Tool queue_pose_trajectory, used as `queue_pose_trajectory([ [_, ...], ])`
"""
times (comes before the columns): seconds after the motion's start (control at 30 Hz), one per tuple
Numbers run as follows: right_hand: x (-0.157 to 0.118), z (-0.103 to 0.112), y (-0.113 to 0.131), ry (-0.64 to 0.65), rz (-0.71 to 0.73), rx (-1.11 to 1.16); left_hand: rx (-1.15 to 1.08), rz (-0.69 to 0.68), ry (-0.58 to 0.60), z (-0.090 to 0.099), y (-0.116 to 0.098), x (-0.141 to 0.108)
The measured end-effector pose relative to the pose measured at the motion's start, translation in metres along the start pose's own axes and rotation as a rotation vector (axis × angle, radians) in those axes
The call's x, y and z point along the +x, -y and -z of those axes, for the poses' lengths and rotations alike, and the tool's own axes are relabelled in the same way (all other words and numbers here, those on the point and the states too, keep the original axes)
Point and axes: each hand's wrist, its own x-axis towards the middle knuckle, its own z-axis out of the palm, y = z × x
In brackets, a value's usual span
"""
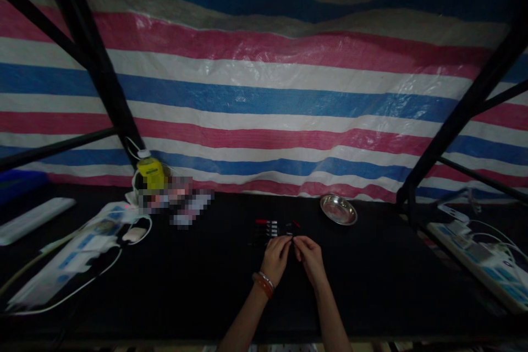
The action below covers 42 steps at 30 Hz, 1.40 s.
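Between the two sets of fingertips, low in the middle of the head view, sits a small dark piece (290,238), too dim and tiny to identify. The left hand (275,257) and the right hand (308,256) meet over it, fingers curled in and pinching toward each other; each appears to be grasping one end, though whether both really clamp it I cannot tell. Its long axis seems to run across, from one hand to the other, so neither hand is nearer than its partner. A bracelet (264,284) rings the left wrist.

Just beyond the fingertips, away from the person, lies a short row of small dark sticks with red and white tips (267,227), laid crosswise and nearly touching the left hand's fingers. Farther off to the right rests a shallow metal dish (338,209), well apart from both hands. All of it lies on a black tabletop (198,286). Far to the left stands a yellow bottle (152,172) beside white power strips (82,247); a striped tarp (264,82) hangs behind.
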Motion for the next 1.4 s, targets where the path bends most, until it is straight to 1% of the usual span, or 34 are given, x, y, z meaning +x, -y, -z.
queue_pose_trajectory([
  [0.1, 0.000, 0.002, -0.001, -0.003, -0.014, 0.028, -0.022, 0.010, -0.004, 0.002, -0.003, 0.000],
  [0.23, 0.001, 0.003, -0.004, 0.018, -0.026, 0.013, -0.056, -0.005, 0.057, 0.005, -0.007, 0.001],
  [0.4, 0.003, 0.001, -0.008, -0.011, 0.015, 0.060, -0.096, 0.021, 0.083, 0.005, -0.008, 0.001],
  [0.47, 0.003, 0.000, -0.010, -0.019, 0.003, 0.055, -0.117, 0.044, 0.099, 0.004, -0.008, 0.001],
  [0.57, 0.002, -0.002, -0.010, 0.003, -0.033, 0.042, -0.126, 0.094, 0.106, 0.004, -0.006, 0.000],
  [0.67, -0.001, -0.004, -0.006, 0.036, -0.070, 0.088, -0.104, 0.101, 0.103, 0.004, -0.005, 0.000],
  [0.87, -0.004, -0.003, 0.001, 0.080, -0.118, 0.166, 0.033, 0.080, 0.125, 0.005, -0.008, 0.003],
  [0.93, -0.002, -0.002, -0.001, 0.065, -0.127, 0.170, 0.050, 0.093, 0.142, 0.011, -0.009, 0.005],
  [1.0, 0.001, -0.002, -0.004, 0.028, -0.130, 0.178, 0.083, 0.113, 0.171, 0.021, -0.008, 0.010],
  [1.1, 0.005, -0.003, -0.006, -0.041, -0.104, 0.209, 0.185, 0.175, 0.225, 0.045, -0.001, 0.019],
  [1.23, 0.006, -0.005, -0.005, -0.088, -0.096, 0.200, 0.313, 0.248, 0.220, 0.076, 0.017, 0.025],
  [1.3, 0.005, -0.006, -0.005, -0.088, -0.093, 0.184, 0.338, 0.289, 0.251, 0.083, 0.028, 0.021],
  [1.4, 0.004, -0.007, -0.007, -0.103, -0.055, 0.159, 0.354, 0.364, 0.280, 0.084, 0.041, 0.011],
])
